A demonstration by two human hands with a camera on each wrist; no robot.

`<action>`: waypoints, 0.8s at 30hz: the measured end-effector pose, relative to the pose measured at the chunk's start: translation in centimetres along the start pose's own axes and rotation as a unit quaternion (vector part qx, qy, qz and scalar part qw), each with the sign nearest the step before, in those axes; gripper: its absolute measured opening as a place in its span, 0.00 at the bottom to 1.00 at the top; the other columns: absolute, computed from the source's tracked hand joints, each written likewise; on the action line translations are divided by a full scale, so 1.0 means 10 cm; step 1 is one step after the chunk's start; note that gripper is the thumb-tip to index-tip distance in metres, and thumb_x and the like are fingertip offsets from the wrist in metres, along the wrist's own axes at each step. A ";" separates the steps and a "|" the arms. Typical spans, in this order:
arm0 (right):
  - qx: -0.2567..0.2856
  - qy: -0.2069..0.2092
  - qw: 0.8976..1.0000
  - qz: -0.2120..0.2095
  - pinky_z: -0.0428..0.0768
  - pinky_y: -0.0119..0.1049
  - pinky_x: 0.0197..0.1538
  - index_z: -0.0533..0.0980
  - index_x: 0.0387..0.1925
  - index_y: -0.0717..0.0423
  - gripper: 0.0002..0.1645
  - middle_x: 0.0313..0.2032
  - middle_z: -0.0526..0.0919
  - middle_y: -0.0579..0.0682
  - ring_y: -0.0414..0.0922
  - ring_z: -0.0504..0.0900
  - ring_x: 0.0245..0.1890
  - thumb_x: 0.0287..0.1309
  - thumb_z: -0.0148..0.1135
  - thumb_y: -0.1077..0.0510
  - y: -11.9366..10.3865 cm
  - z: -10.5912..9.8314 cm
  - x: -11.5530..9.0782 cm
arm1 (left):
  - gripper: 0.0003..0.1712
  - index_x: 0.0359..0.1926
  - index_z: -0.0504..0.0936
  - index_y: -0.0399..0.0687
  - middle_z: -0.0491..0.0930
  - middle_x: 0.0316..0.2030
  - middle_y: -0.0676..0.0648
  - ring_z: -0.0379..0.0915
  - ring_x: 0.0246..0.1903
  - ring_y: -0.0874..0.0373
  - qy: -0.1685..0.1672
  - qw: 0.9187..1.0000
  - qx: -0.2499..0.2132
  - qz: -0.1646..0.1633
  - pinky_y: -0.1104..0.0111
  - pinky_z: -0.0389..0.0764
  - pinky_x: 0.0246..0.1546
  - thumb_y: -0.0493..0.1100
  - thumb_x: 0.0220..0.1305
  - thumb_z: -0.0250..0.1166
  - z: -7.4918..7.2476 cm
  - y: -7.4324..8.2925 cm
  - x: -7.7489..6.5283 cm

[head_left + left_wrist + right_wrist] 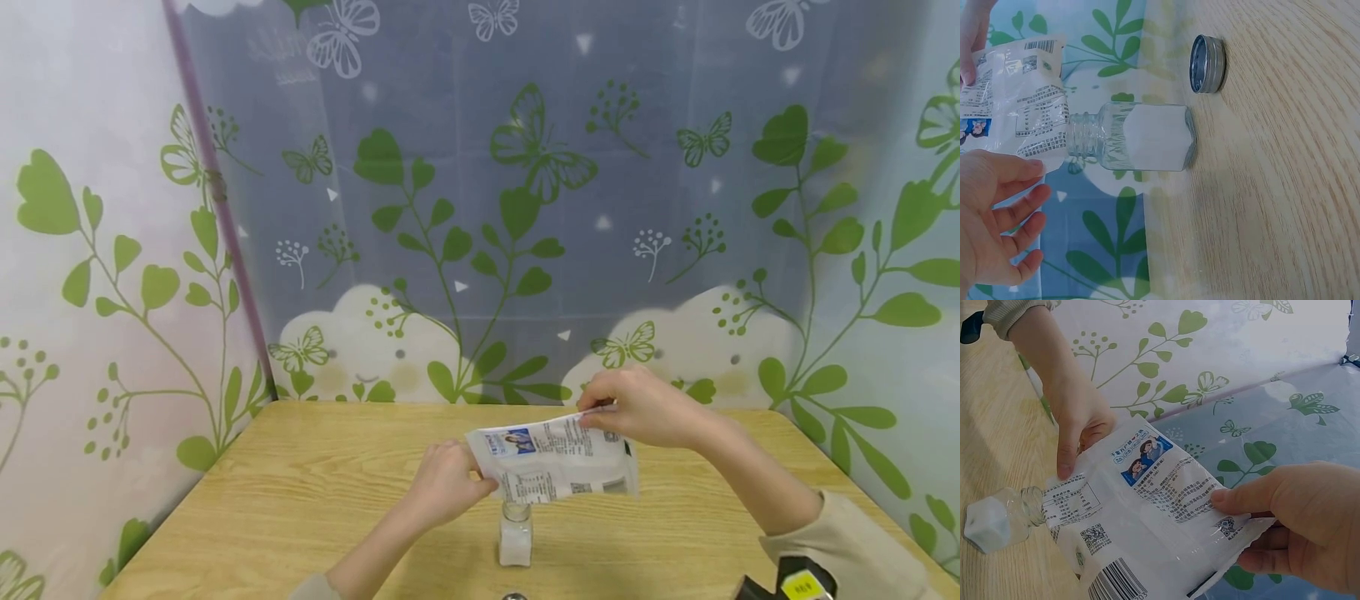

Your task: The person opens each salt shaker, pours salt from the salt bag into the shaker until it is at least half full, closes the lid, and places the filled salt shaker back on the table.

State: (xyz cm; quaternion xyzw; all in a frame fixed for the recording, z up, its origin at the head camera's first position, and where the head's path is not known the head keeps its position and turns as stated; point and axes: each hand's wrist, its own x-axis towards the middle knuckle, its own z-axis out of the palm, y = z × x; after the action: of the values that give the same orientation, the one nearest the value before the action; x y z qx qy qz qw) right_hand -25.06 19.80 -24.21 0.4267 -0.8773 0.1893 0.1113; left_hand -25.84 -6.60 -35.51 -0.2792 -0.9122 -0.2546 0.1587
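Note:
A white printed plastic pouch [555, 458] is held tilted between both hands, one corner right at the mouth of a small glass jar [515, 537]. White powder fills much of the jar [1154, 137], which stands upright on the table. My left hand [448, 483] pinches the pouch near its lower left corner, thumb in front, the other fingers loosely bent in the left wrist view. The right hand [1307, 528] grips the pouch's far end between thumb and curled fingers. Text, barcodes and a small blue picture mark the pouch's visible face [1147, 506].
A silver metal screw lid [1208, 64] lies on the wood-grain table [300, 500] near the jar. In the head view a black object with a yellow label [802, 583] shows at the lower right. Patterned curtains [465, 208] enclose the table's back and sides.

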 end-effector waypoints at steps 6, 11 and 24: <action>0.002 0.001 1.000 0.000 0.76 0.29 0.28 0.81 0.31 0.53 0.02 0.29 0.81 0.41 0.33 0.76 0.25 0.54 0.64 0.60 0.00 0.00 0.00 | 0.09 0.34 0.86 0.50 0.81 0.25 0.58 0.68 0.29 0.62 -0.006 1.000 -0.002 -0.005 0.61 0.66 0.37 0.42 0.48 0.70 0.00 0.00 0.01; 0.001 0.001 1.000 -0.003 0.75 0.29 0.28 0.81 0.31 0.54 0.02 0.29 0.81 0.41 0.32 0.76 0.25 0.54 0.64 0.60 0.00 0.00 0.00 | 0.09 0.33 0.86 0.49 0.81 0.24 0.58 0.68 0.29 0.61 -0.008 1.000 -0.003 -0.009 0.61 0.65 0.37 0.42 0.48 0.70 0.00 0.01 0.00; -0.001 -0.001 1.000 -0.002 0.75 0.29 0.28 0.81 0.31 0.54 0.02 0.28 0.81 0.40 0.32 0.75 0.24 0.54 0.64 0.60 0.02 0.01 0.00 | 0.08 0.32 0.86 0.48 0.81 0.24 0.58 0.67 0.29 0.61 -0.003 1.000 -0.006 -0.011 0.62 0.65 0.36 0.41 0.47 0.70 0.01 0.01 0.00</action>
State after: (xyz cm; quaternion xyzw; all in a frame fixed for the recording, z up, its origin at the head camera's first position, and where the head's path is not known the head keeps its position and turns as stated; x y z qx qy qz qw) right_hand -25.21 19.88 -24.39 0.4287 -0.8767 0.1876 0.1118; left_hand -25.79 -6.54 -35.55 -0.2704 -0.9142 -0.2611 0.1516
